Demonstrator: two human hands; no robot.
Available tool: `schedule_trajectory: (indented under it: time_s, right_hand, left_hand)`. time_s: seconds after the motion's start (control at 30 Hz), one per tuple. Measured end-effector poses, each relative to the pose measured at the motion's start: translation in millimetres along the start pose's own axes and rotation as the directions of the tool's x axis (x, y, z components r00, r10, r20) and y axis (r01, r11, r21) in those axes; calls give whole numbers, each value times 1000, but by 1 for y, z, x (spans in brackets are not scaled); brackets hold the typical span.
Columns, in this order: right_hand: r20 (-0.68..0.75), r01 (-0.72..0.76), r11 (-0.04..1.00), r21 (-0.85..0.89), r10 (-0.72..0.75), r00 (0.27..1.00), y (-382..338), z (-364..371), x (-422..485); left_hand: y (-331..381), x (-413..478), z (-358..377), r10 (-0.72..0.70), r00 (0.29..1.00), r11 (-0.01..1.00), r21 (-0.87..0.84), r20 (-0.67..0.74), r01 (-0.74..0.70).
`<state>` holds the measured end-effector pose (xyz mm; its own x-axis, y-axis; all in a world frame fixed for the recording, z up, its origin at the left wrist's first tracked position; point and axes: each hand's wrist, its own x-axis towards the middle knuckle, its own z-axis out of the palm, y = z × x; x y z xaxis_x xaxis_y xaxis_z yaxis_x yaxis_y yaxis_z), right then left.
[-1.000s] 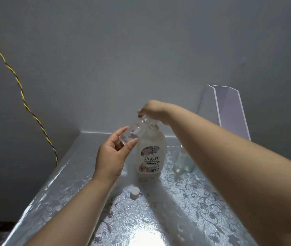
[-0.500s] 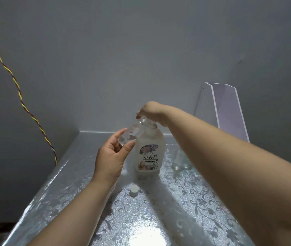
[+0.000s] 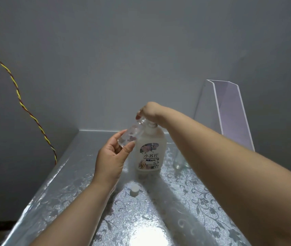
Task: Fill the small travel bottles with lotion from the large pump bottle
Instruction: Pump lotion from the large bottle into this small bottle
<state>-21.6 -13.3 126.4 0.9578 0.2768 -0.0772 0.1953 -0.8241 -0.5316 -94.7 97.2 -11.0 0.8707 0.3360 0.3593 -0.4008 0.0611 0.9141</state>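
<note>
A large white pump bottle (image 3: 150, 153) with a flowered label stands upright on the table. My right hand (image 3: 150, 110) lies on top of its pump head, fingers curled over it. My left hand (image 3: 112, 155) holds a small clear travel bottle (image 3: 132, 135), tilted with its open neck up under the pump spout. A white cap (image 3: 134, 189) lies on the table in front of the pump bottle. Another small clear bottle (image 3: 180, 160) stands to the right of the pump bottle, partly hidden behind my right forearm.
The table (image 3: 70, 183) has a shiny silver cover with a floral pattern and sits in a grey wall corner. A clear acrylic stand (image 3: 229, 112) leans at the back right. A twisted yellow and red cable (image 3: 17, 93) hangs down the left wall.
The view has shifted slightly. My right hand stays on the pump head and my left hand keeps the small bottle under the spout.
</note>
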Motion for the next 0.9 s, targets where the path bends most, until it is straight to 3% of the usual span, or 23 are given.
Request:
schedule_trajectory:
  time_s: [0.9]
  right_hand:
    - [-16,23,1000,-11,-23,1000,-9,-15,-5]
  left_hand:
    - [7,10,1,37,999,999,-13,23,-36]
